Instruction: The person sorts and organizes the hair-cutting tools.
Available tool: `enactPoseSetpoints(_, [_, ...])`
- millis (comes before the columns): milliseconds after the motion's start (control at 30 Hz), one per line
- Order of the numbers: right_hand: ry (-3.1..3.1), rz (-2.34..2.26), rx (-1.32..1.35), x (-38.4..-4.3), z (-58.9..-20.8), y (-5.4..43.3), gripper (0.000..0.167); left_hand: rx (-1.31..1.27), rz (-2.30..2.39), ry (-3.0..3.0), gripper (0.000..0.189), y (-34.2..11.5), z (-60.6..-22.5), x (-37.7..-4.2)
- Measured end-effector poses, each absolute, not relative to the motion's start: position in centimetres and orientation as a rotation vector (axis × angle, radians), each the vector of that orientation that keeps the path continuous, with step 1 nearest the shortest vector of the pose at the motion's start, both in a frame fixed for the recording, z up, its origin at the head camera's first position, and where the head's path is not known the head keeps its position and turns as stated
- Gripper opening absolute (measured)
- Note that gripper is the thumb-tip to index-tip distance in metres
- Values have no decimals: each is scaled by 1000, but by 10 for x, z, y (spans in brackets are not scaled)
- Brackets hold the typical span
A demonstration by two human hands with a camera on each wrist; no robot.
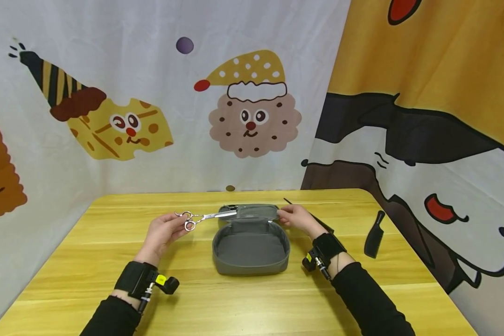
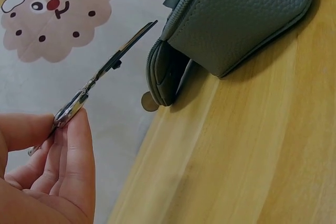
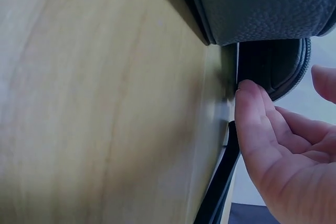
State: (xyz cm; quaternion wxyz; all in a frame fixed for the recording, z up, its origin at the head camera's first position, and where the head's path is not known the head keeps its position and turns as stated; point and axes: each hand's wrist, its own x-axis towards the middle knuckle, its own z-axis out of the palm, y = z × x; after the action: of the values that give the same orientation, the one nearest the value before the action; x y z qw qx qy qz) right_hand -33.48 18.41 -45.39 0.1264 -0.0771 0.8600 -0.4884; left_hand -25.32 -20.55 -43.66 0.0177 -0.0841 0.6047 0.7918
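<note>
My left hand [image 1: 164, 232] pinches a pair of silver scissors [image 1: 210, 216] by the finger loops, between thumb and fingers. Their blades point right, with the tips over the left part of the opened lid [image 1: 258, 212] of a grey zip case [image 1: 252, 269]. In the left wrist view the scissors [image 2: 73, 107] appear edge-on beside the case [image 2: 247, 19]. At the lid's right edge, my right hand [image 1: 298, 218] touches it with fairly straight fingers. The right wrist view shows its thumb [image 3: 325, 82] standing apart from the lid [image 3: 270, 66].
A black comb with a handle [image 1: 374, 235] lies at the right of the wooden table [image 1: 252, 308]. Behind my right hand lies a thin black pointed tool [image 1: 324, 225], partly hidden. A patterned curtain [image 1: 151, 70] hangs behind the table.
</note>
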Motion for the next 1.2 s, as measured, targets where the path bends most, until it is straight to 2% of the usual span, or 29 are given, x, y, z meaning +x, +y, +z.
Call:
enactPoseSetpoints(267, [2457, -1441, -183, -337, -455, 182, 44, -280, 2448, 1861, 8, -205, -438, -254])
enactPoseSetpoints(367, [2419, -1472, -180, -337, -455, 182, 42, -289, 2442, 1859, 12, -205, -439, -255])
enactPoseSetpoints(800, [2259, -1587, -151, -341, -457, 182, 45, -286, 2444, 1864, 9, -206, -442, -258])
enactPoseSetpoints(1200, [2353, -1533, -148, -340, -459, 179, 45, -290, 2448, 1851, 18, -207, -443, -256])
